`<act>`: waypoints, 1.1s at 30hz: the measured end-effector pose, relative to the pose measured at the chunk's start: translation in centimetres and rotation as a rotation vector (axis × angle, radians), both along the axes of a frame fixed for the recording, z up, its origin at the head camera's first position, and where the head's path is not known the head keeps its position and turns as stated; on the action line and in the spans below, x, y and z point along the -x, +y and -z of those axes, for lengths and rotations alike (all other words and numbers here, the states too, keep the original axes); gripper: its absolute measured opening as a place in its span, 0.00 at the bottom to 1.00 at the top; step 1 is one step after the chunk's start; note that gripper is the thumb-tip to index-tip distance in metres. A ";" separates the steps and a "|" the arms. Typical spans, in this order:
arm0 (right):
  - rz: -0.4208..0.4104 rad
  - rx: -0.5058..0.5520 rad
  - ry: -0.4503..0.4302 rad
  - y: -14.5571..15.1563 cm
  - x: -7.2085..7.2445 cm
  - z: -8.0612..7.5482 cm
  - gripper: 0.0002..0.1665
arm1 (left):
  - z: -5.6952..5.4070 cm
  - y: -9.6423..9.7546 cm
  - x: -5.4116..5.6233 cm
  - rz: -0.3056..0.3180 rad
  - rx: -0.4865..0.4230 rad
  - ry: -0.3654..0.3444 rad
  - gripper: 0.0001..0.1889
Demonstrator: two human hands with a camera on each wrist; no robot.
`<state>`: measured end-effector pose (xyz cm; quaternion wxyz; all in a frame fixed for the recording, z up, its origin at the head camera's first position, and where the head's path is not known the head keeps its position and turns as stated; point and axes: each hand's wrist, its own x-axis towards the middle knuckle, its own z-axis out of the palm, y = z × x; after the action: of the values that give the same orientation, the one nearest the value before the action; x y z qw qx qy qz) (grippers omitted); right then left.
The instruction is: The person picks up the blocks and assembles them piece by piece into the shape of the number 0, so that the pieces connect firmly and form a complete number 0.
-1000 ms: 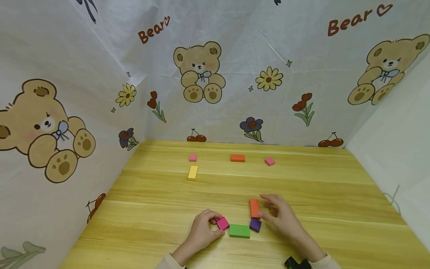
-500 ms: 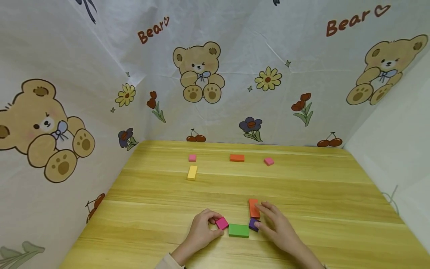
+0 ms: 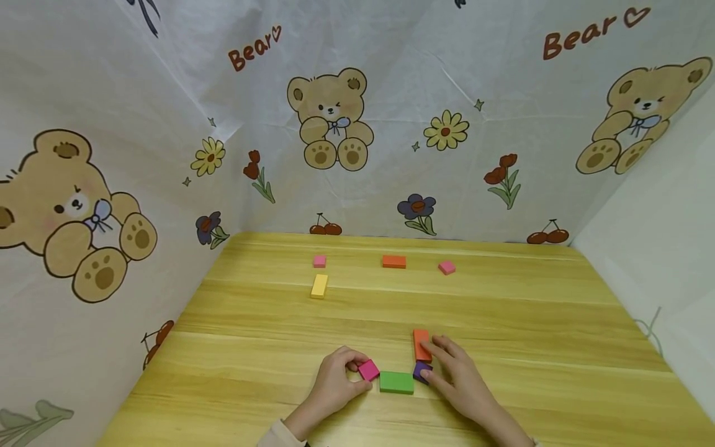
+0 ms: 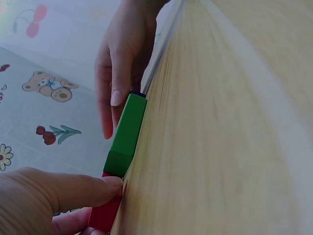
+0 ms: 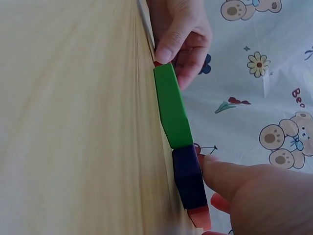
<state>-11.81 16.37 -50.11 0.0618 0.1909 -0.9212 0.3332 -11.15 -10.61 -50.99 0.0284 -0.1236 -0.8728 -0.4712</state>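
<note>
In the head view my left hand (image 3: 335, 385) pinches a magenta square block (image 3: 368, 370) between thumb and fingers on the table. Right beside that block lies a green rectangular block (image 3: 396, 382), free of both hands. A purple square block (image 3: 421, 372) sits at the green block's right end, an orange rectangular block (image 3: 421, 345) running back from it. My right hand (image 3: 463, 382) has its thumb at the purple block and an extended finger at the orange one. Seen from the right wrist, the thumb (image 5: 220, 174) lies against the top of the purple block (image 5: 190, 176).
Farther back on the wooden table (image 3: 503, 298) lie a yellow block (image 3: 319, 287), a pink block (image 3: 319, 261), another orange block (image 3: 394, 261) and a second pink block (image 3: 447, 267). A bear-print cloth (image 3: 380, 205) stands behind and to the left; a pale wall (image 3: 659, 248) is at right.
My right hand has moved slightly left and nearer, from beside the orange block onto the orange and purple blocks. My left hand keeps its hold on the magenta block.
</note>
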 end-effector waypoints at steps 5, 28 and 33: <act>0.008 -0.012 0.015 -0.1 0.0 0.1 0.30 | 0.0 0.0 0.0 0.004 0.000 -0.005 0.18; 0.016 -0.050 0.048 0.0 -0.1 0.2 0.29 | -0.1 0.0 -0.1 0.004 0.012 0.004 0.18; 0.015 -0.049 0.049 0.0 0.0 0.3 0.29 | 0.0 -0.1 -0.1 0.003 0.017 0.004 0.20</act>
<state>-11.79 16.36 -50.38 0.0821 0.1935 -0.9288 0.3054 -11.06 -10.67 -50.96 0.0285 -0.1261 -0.8766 -0.4635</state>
